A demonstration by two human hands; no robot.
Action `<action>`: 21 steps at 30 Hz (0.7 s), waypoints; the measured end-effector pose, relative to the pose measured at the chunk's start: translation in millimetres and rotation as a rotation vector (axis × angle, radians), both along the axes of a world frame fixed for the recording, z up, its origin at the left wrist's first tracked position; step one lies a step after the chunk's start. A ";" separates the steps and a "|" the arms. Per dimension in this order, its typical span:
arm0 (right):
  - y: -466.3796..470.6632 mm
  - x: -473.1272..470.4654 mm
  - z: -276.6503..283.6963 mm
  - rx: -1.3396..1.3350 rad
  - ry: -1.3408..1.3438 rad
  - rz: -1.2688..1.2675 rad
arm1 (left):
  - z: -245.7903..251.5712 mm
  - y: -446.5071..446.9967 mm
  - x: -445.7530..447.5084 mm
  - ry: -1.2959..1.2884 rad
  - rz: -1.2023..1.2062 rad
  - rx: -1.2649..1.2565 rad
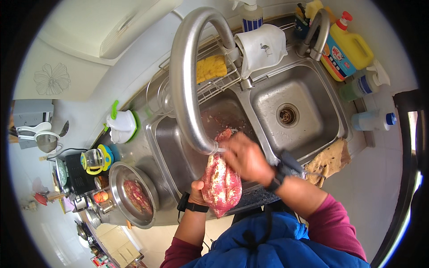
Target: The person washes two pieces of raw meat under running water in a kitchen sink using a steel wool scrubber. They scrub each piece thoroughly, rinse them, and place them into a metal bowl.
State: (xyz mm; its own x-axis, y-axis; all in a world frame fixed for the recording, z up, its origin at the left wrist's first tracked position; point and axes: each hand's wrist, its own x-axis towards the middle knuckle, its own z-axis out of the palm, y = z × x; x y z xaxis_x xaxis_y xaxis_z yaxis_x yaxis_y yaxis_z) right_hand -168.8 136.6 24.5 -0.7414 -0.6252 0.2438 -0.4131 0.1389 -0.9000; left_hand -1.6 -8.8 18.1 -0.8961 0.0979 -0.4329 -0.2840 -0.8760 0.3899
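My left hand (198,191) holds a large reddish-purple sweet potato (221,184) from its left side, at the front edge of the left sink basin (167,140). Pale patches show on the tuber's skin. My right hand (246,159), blurred, is at the tuber's upper right; whether it grips a tool there is hidden. The spout of the steel faucet (187,83) ends just above the tuber, beside my right fingers. Reddish scraps lie in the basin. Left of the sink, a steel bowl (115,187) holds another reddish tuber (137,196).
The right basin (288,90) has a drain. A wire rack (214,87) holds a yellow sponge (211,68); a white cloth (261,47) hangs beside it. A yellow detergent bottle (347,50) stands behind right. A brown rag (330,162) drapes over the front right edge.
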 end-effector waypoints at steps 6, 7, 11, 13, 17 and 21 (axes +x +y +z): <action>-1.6 -7.4 5.4 0.015 0.136 -0.061 | 7.3 3.1 -3.1 -0.015 0.049 0.048; -7.1 -15.1 -1.4 0.044 0.057 -0.162 | 7.8 2.9 -4.0 0.011 0.049 0.059; 4.4 0.2 25.1 0.101 -0.015 0.099 | 6.5 4.6 -5.5 0.013 0.121 0.046; 10.4 14.0 32.8 -0.015 -0.031 0.231 | 4.9 3.6 -5.9 -0.005 0.147 0.055; -11.6 0.6 29.8 0.076 0.005 -0.089 | 4.9 -3.2 -4.3 -0.009 0.054 -0.009; -10.5 2.0 35.7 0.127 -0.143 -0.154 | 1.8 -6.7 -2.5 0.028 0.119 -0.040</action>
State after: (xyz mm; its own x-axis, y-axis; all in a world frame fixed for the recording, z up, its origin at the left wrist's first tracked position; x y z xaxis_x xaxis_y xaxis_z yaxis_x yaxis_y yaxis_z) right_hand -166.8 126.1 60.1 -0.8518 -0.5208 0.0563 -0.2478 0.3059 -0.9193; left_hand -4.1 -15.5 19.9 -0.9122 -0.0271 -0.4088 -0.1671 -0.8865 0.4315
